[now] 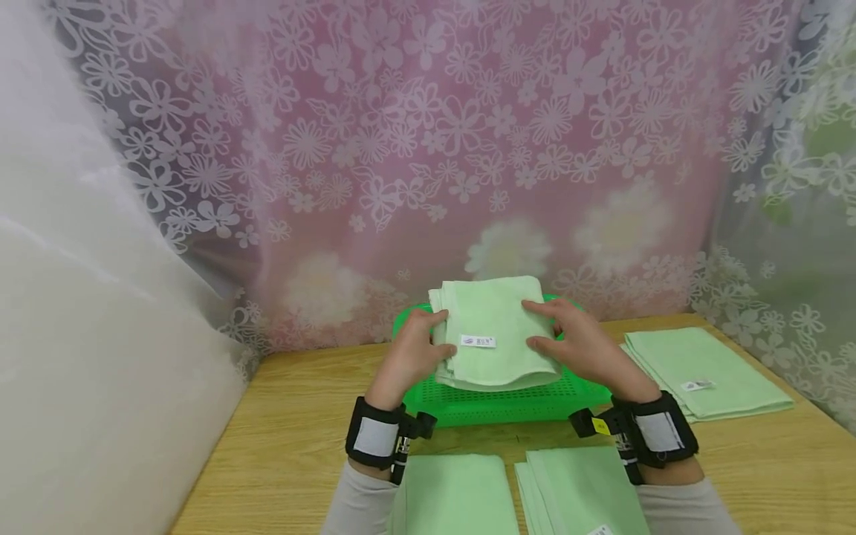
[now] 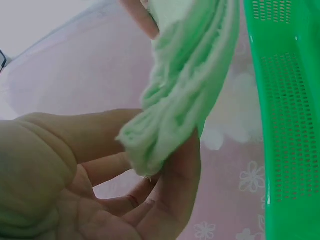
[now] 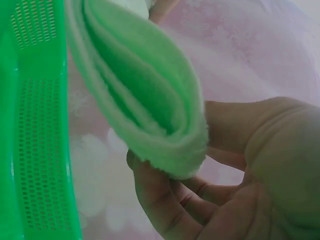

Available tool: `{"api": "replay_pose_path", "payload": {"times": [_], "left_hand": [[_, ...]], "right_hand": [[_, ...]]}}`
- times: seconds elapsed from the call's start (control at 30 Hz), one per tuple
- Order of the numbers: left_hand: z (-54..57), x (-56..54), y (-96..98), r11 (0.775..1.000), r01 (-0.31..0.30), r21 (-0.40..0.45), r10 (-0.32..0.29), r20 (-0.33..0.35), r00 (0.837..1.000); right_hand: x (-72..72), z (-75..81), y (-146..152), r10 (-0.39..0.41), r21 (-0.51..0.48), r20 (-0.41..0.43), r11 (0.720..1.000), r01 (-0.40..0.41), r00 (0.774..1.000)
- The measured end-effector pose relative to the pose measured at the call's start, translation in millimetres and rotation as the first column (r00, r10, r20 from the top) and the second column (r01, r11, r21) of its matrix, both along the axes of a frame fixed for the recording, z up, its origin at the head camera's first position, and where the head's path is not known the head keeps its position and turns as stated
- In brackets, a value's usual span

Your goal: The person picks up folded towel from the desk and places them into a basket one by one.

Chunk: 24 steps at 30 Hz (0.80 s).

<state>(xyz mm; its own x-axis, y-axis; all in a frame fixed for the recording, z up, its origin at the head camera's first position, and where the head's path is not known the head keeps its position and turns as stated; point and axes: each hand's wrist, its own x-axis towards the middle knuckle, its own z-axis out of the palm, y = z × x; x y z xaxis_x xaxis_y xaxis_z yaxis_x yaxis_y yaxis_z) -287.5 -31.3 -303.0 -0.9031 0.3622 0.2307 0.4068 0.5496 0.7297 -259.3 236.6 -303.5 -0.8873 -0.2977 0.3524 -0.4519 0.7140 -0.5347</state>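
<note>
A folded light green towel (image 1: pixel 498 316) with a small white label is held up in front of the green plastic basket (image 1: pixel 468 412), overlapping it in the head view. My left hand (image 1: pixel 411 349) pinches the towel's left edge between thumb and fingers. On the opposite edge my right hand (image 1: pixel 582 342) pinches it the same way. In the left wrist view the stacked folds of the towel (image 2: pixel 185 90) sit between thumb and fingers. The right wrist view shows the towel's rounded fold (image 3: pixel 145 85) bulging open in layers, gripped at its lower end.
On the wooden table (image 1: pixel 294 423) two more folded green towels lie side by side at the front, a left one (image 1: pixel 458 494) and a right one (image 1: pixel 582 487). Another folded towel (image 1: pixel 709 371) lies at the right. A flowered curtain (image 1: pixel 435 148) hangs behind the table.
</note>
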Motion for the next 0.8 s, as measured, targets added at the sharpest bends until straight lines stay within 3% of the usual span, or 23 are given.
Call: {"api": "replay_pose_path", "payload": {"times": [0.2, 0.43, 0.6, 0.8], "left_hand": [[-12.9, -8.8, 5.8, 0.999, -0.007, -0.044, 0.007, 0.011, 1.000], [-32.7, -20.7, 13.5, 0.993, -0.069, -0.093, 0.070, 0.011, 0.997], [-49.0, -26.5, 20.4, 0.989, -0.093, -0.117, 0.097, 0.028, 0.995], [-64.1, -32.3, 24.4, 0.986, -0.085, -0.146, 0.087, 0.008, 0.996]], "right_hand": [[-13.4, -15.9, -1, -0.012, 0.009, 0.046, 1.000, 0.012, 0.999], [-33.2, -42.2, -2, -0.021, -0.002, 0.098, 1.000, 0.022, 0.995], [-40.6, -57.5, -4, -0.021, 0.038, 0.109, 0.999, 0.017, 0.994], [-44.4, -67.9, -8, -0.023, 0.079, 0.154, 0.997, 0.011, 0.988]]}}
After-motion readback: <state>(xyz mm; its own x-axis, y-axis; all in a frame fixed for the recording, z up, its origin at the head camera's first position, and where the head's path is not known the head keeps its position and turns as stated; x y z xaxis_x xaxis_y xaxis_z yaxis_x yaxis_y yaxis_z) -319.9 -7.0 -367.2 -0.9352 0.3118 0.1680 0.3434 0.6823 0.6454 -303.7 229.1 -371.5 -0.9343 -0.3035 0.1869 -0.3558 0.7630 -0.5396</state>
